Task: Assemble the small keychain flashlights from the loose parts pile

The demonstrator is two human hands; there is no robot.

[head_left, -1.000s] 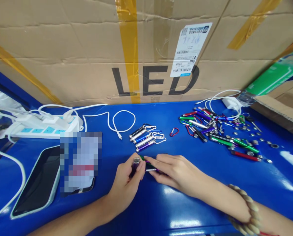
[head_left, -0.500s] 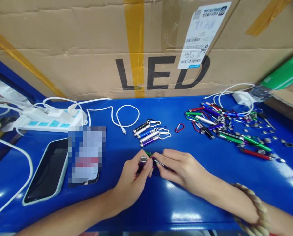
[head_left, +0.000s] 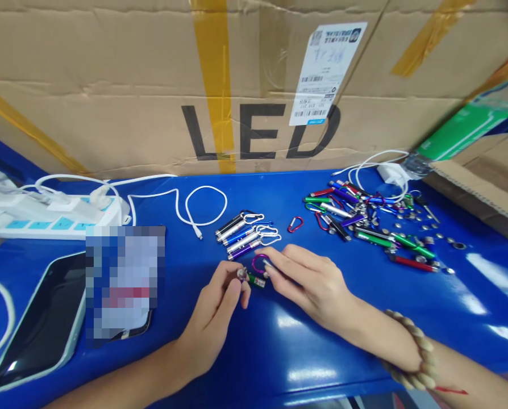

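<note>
Two-handed work on small torches over the front half of the counter (head_left: 254, 355), midway between its side edges. The left hand (head_left: 213, 312) pinches a silver-ended tube (head_left: 241, 275) between thumb and curled fingers; a green tube (head_left: 257, 281) projects past those fingers toward the counter's right edge, though whether it is gripped or merely rests there cannot be told. The right hand (head_left: 311, 281) has its fingertips drawn together on a purple clip (head_left: 253, 263), just beside the green tube. The step in hand appears to be handling the clip against the tubes; the next move seems to call for a steady left grip and careful turning of the clip. Toward the back edge lies a row of torches (head_left: 243, 242), with a red clip (head_left: 292, 224) beside it; a heap of torches (head_left: 337, 211) lies nearer the right edge. Compared with half a second earlier, the purple clip, then largely covered, shows as an open curve, and more of the green tube is exposed.
</note>
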